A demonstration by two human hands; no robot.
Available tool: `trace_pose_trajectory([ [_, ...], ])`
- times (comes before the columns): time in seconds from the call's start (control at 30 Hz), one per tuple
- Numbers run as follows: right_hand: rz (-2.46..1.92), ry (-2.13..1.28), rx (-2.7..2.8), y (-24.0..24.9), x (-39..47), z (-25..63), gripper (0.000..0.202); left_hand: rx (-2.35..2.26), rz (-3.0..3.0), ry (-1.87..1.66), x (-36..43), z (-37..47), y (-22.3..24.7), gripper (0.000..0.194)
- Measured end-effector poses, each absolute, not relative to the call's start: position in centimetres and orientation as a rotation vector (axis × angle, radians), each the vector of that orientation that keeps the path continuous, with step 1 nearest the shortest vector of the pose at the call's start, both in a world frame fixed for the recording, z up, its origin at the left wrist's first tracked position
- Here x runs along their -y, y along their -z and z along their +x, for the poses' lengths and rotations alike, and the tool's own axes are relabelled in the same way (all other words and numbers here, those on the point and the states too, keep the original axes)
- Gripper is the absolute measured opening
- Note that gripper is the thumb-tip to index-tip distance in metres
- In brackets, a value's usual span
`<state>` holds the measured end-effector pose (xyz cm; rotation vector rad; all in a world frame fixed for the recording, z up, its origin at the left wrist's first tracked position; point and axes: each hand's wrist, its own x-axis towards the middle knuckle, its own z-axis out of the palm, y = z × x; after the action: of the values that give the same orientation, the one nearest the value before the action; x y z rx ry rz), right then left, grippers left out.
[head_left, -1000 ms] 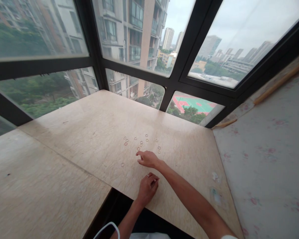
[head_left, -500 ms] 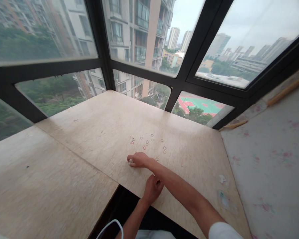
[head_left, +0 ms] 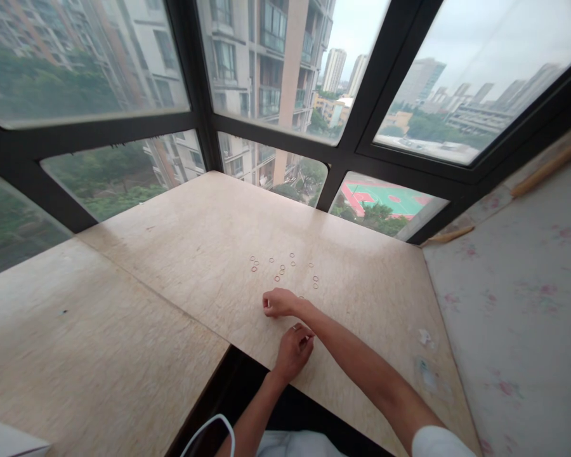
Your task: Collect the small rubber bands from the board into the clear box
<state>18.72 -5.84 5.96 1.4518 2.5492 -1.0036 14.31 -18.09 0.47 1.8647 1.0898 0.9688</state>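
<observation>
Several thin small rings (head_left: 277, 278), some reddish and some darker, lie scattered on the pale tabletop (head_left: 195, 222); they look like little elastic bands. Just on the near side of them is my right hand (head_left: 280, 303), low over the surface with its fingers curled inward. Whatever it pinches, if anything, is too small to make out. Closer to the table's front edge, my left hand (head_left: 294, 350) is partly closed, thumb near the fingertips. A thin band shows on one of its fingers. What lies between those fingertips is unclear.
Dark-framed windows (head_left: 345, 155) border the table's far side, and a flowered wall (head_left: 509, 304) its right. A clear plastic packet (head_left: 428, 374) and a crumpled white scrap (head_left: 424, 336) lie at right. A white cable (head_left: 214, 419) loops below the front edge; a white object (head_left: 9, 438) sits lower left.
My right hand has moved right along the table, toward my left hand. My left hand has turned slightly, its fingers lifting a little. The head view has shifted slightly.
</observation>
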Motion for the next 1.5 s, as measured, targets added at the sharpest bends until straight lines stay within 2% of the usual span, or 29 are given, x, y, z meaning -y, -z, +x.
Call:
trace_pose_trajectory([
  [0.17, 1.727, 1.462, -2.481, -5.9, 7.8, 23.0, 0.012, -1.081, 1.858, -0.972, 18.0, 14.4, -0.1, 0.016],
  [0.33, 2.166, 1.782, -2.320, -5.7, 10.8, 28.3, 0.009, -1.087, 1.886, -0.922, 17.9, 14.5, -0.1, 0.018],
  [0.63, 3.139, 1.917, -1.778, -6.4, 22.0, 40.9, 0.028, -1.125, 1.945, -0.918, 17.5, 14.7, -0.8, 0.019],
  [0.73, 3.523, 1.752, -1.486, -6.2, 26.3, 44.8, 0.033, -1.137, 1.984, -0.884, 17.3, 14.8, -0.7, 0.019],
  [0.87, 3.831, 1.182, -1.235, -6.0, 30.6, 48.7, 0.034, -1.159, 2.039, -0.851, 17.1, 14.9, -0.6, 0.019],
  [0.97, 3.831, 0.792, -1.184, -5.9, 32.2, 50.3, 0.033, -1.180, 2.063, -0.853, 17.0, 15.1, -0.7, 0.019],
  [1.07, 3.702, 0.556, -1.190, -5.7, 32.6, 51.1, 0.032, -1.194, 2.069, -0.856, 17.0, 15.2, -0.7, 0.020],
  [1.3, 3.467, 0.345, -1.214, -5.6, 32.6, 51.4, 0.033, -1.212, 2.051, -0.854, 16.9, 15.2, -0.1, 0.023],
  [1.5, 3.464, 0.277, -1.507, -6.5, 32.7, 48.3, 0.038, -1.221, 1.985, -0.846, 17.3, 15.3, -0.4, 0.021],
])
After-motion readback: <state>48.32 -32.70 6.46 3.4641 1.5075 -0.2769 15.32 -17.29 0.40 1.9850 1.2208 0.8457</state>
